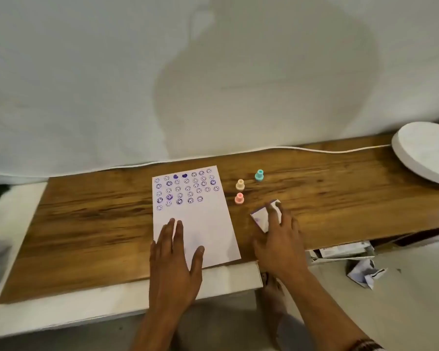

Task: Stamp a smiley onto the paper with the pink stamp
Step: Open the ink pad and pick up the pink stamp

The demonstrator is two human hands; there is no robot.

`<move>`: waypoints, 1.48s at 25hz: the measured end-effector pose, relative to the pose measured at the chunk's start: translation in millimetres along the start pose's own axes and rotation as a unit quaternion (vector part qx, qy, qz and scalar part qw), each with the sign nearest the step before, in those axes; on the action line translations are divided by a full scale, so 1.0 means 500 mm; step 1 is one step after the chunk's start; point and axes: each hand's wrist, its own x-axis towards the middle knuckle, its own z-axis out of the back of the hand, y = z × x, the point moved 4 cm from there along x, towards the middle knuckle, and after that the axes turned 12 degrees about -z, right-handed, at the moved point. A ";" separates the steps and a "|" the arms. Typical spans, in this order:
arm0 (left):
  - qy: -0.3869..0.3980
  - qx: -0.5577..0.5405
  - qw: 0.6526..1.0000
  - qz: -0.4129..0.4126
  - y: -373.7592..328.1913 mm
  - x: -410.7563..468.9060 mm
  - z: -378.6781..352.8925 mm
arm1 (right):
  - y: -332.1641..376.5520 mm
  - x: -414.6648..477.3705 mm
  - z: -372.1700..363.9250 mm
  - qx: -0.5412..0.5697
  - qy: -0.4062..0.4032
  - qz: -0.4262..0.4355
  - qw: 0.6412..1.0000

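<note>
Nearest the front edge of the brown wooden board, the left hand lies flat and open on the bare lower part of the white sheet of paper, gripping nothing, while the right hand rests with fingers spread over a small white ink pad with purple stains. Just beyond stands the small pink plastic stamp, untouched, beside the paper's right edge. One pink, one cream and one teal make three stamps, so the reach could take the wrong one or topple a neighbour.
</note>
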 end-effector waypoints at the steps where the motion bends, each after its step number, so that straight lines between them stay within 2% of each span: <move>1: -0.023 -0.016 1.000 0.003 0.008 0.013 -0.008 | -0.005 0.024 -0.010 0.006 -0.010 -0.013 1.000; 4: -0.044 -0.017 0.999 0.012 0.029 0.034 -0.030 | -0.025 0.077 -0.017 -0.004 -0.010 -0.046 0.999; 10: -0.048 -0.028 0.998 0.006 0.032 0.044 -0.033 | -0.016 0.110 -0.004 -0.010 0.004 -0.056 0.998; 13: -0.058 -0.039 0.997 0.018 0.028 0.047 -0.033 | -0.017 0.116 0.003 0.049 0.007 -0.072 0.996; 16: -0.074 -0.043 0.996 0.027 0.033 0.049 -0.029 | -0.025 0.135 0.023 0.124 -0.020 -0.097 0.987; 18: -0.075 -0.049 0.996 0.031 0.034 0.048 -0.028 | -0.031 0.154 0.031 0.134 -0.043 -0.102 0.985; 24: -0.089 -0.069 0.993 0.034 0.033 0.045 -0.020 | -0.024 0.229 0.023 0.082 -0.071 -0.089 0.990; 31: -0.094 -0.094 0.990 0.037 0.029 0.046 -0.006 | -0.022 0.264 -0.007 0.016 -0.055 -0.091 0.994; 34: -0.100 -0.095 0.990 0.035 0.030 0.047 -0.004 | 0.015 0.236 0.002 0.046 -0.109 -0.033 0.992; 37: -0.103 -0.103 0.989 0.039 0.030 0.048 -0.003 | 0.085 0.192 -0.006 0.108 -0.078 0.078 0.988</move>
